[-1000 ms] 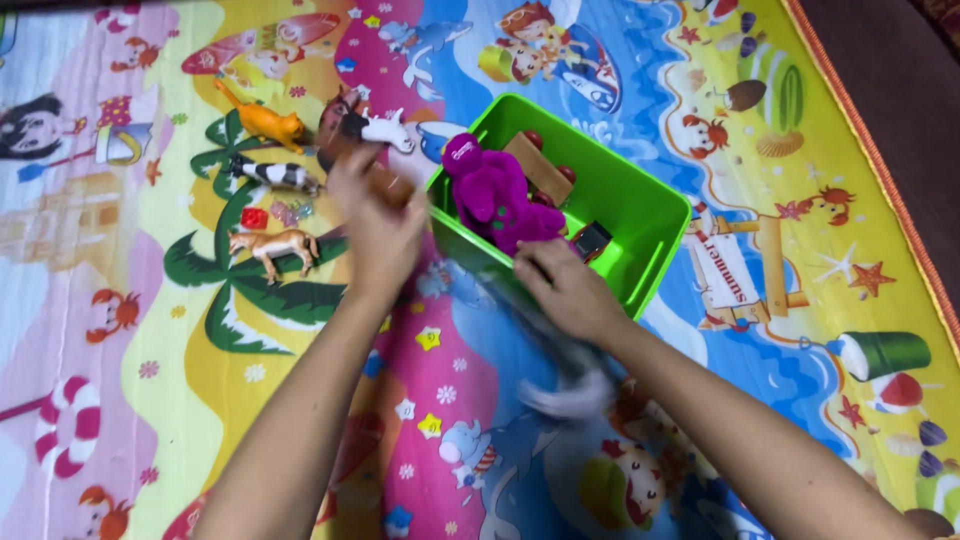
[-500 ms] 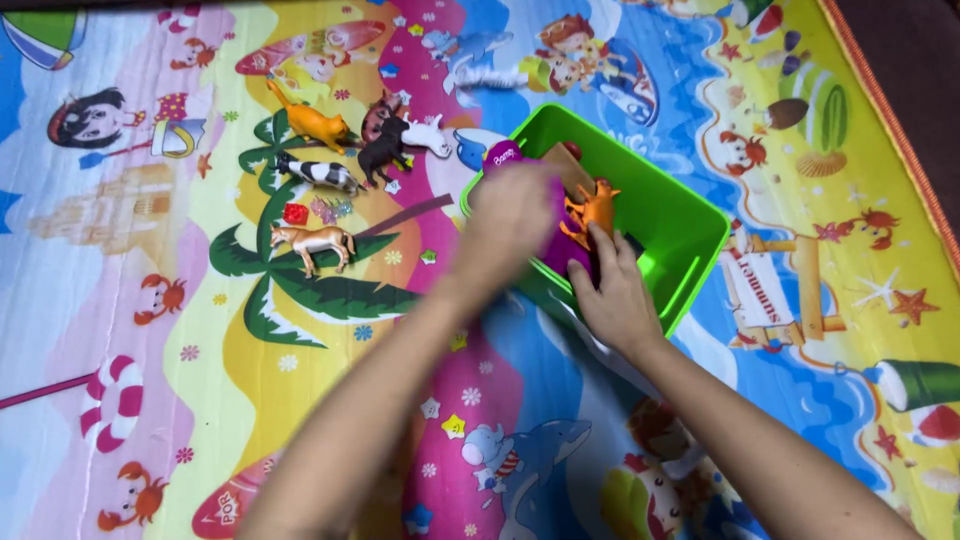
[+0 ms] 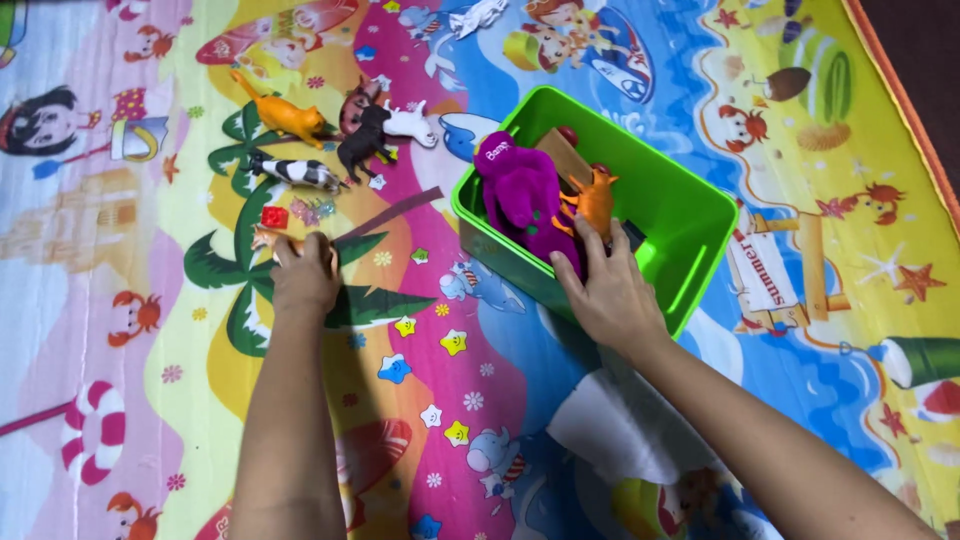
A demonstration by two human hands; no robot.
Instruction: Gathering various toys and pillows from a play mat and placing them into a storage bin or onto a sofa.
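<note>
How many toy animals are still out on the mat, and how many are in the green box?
On the mat: 6
In the green box: 2
Total: 8
</note>
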